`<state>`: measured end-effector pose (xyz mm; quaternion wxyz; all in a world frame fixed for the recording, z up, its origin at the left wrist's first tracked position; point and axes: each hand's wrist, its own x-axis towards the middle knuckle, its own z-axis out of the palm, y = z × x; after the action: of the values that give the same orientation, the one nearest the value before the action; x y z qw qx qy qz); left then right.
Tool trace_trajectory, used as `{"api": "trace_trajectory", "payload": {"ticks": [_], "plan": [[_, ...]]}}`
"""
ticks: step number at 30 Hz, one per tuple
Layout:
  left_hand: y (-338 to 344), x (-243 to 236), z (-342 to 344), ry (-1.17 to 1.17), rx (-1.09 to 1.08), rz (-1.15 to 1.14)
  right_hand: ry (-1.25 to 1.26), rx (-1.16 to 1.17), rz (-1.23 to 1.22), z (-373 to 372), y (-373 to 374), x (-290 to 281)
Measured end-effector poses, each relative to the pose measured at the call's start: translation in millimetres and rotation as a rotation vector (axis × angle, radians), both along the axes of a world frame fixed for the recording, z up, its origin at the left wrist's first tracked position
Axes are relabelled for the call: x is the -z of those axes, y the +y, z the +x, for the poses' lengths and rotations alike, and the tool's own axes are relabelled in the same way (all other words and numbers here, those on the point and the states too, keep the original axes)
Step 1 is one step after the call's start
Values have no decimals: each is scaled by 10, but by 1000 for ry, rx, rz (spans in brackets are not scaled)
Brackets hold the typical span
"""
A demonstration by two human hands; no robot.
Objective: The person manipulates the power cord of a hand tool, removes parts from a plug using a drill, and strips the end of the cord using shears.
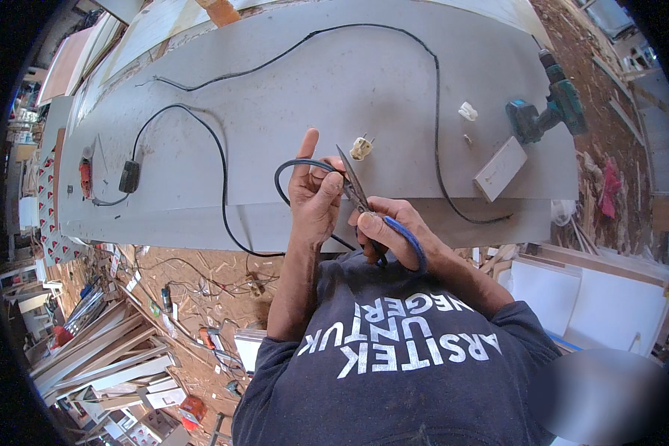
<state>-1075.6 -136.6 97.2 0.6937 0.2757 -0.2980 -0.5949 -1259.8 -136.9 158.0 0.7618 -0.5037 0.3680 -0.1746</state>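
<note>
My left hand (pixel 312 199) pinches a black cable (pixel 278 180) near its end, between thumb and fingers, with the index finger raised. The cable loops beside the hand and passes behind my wrist. In my right hand (pixel 395 227) is a pair of scissors (pixel 351 178) with blue handles. Its blades point up and touch or nearly touch the cable at my left fingertips; I cannot tell whether they grip it. Just beyond the blades lies an opened cream plug (pixel 361 149) with its pins showing. A white plug part (pixel 467 111) rests farther right.
On the grey tabletop (pixel 312 97), another black cable (pixel 436 97) curves across the back and right. A teal cordless drill (pixel 550 108) and a pale wood block (pixel 500 169) lie right. A black box (pixel 129 177) on a cord and a red tool (pixel 86 177) lie left. Wood offcuts (pixel 111 349) litter the floor.
</note>
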Motion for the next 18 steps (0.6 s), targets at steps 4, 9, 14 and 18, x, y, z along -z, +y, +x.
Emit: {"api": "trace_trajectory", "payload": {"ticks": [4,9,14,18], "plan": [[7,-7,6,-15,4,12,9,-5,-21,-4,-5,-18],[3,7,13,-46,1,1,27,-7,-28,-5,-8,3],[2,17,4,-87,-52,22,18,-10,-20,-1,-22,2],[0,-5,3,-64,-43,36,9,-11,-13,2,-22,33]]}}
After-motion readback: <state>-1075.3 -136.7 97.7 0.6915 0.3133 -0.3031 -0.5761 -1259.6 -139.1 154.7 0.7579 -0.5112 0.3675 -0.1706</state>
